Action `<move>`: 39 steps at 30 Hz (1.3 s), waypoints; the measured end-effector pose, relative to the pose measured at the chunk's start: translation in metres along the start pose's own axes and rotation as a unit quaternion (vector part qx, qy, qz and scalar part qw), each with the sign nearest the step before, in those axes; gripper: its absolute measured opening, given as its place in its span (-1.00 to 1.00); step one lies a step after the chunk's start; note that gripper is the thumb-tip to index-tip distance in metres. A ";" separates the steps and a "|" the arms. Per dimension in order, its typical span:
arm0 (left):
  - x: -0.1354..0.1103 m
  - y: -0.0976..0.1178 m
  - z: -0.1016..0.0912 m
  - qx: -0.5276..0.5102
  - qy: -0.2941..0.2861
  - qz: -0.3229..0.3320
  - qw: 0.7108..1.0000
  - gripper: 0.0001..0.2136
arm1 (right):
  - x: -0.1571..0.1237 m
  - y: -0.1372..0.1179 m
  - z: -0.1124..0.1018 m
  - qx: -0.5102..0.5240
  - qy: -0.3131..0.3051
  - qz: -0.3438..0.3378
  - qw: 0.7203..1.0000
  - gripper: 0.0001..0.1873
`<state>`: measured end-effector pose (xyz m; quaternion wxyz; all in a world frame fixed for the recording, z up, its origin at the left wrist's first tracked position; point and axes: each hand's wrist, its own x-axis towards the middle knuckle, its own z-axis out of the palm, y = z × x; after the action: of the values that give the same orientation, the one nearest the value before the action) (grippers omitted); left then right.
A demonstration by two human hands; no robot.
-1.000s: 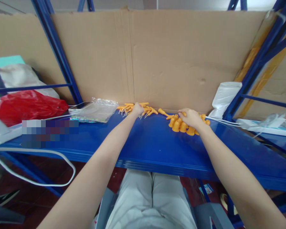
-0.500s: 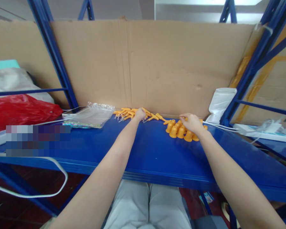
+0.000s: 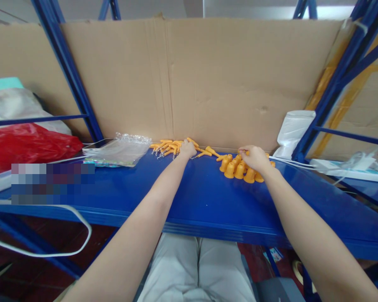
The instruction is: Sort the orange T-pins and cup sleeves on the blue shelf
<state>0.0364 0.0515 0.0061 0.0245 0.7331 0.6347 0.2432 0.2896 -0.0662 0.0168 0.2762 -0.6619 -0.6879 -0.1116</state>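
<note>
Both hands lie at the shelf's (image 3: pixel 201 193) back edge: the left hand (image 3: pixel 187 148), curled shut, appears to grip orange sticks (image 3: pixel 165 146); the right hand (image 3: pixel 255 157), fingers bent, rests on orange caps (image 3: pixel 231 167), grip indeterminate. Cardboard (image 3: pixel 227 84) behind; clear bags (image 3: pixel 119 150) left.

No readable text, label or number anywhere. Pixelated patch (image 3: pixel 53 184) on the shelf, well left of the left hand (image 3: pixel 187 149): illegible. Colourful printed strip (image 3: pixel 96 162) under the clear bags (image 3: pixel 121 149), near that hand's left side: print too small to read. Printed paper scrap (image 3: pixel 274 254) on the floor, below the right forearm: also too small.
</note>
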 end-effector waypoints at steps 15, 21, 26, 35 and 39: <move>-0.022 0.078 0.036 0.068 -0.180 0.335 0.923 -0.62 | -0.001 0.001 -0.006 -0.010 0.079 0.066 0.995 -0.64; -0.021 0.091 0.039 0.129 -0.167 0.273 0.939 -0.62 | 0.000 -0.001 -0.006 0.001 0.088 0.052 0.995 -0.61; -0.020 0.090 0.040 0.066 -0.109 0.263 0.956 -0.74 | -0.001 -0.005 -0.008 0.013 0.076 0.058 0.995 -0.60; -0.006 0.075 0.004 -0.212 0.085 0.179 0.957 -0.83 | 0.005 0.001 0.004 0.084 0.108 -0.010 0.991 -0.60; -0.012 0.068 -0.021 -0.374 0.078 0.170 0.908 -0.89 | 0.007 -0.006 0.012 0.186 0.110 -0.035 0.976 -0.47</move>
<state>0.0901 0.0208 0.0443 0.2057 0.7458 0.3627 0.5195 0.2815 -0.0546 0.0117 0.4646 -0.5577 -0.6849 -0.0635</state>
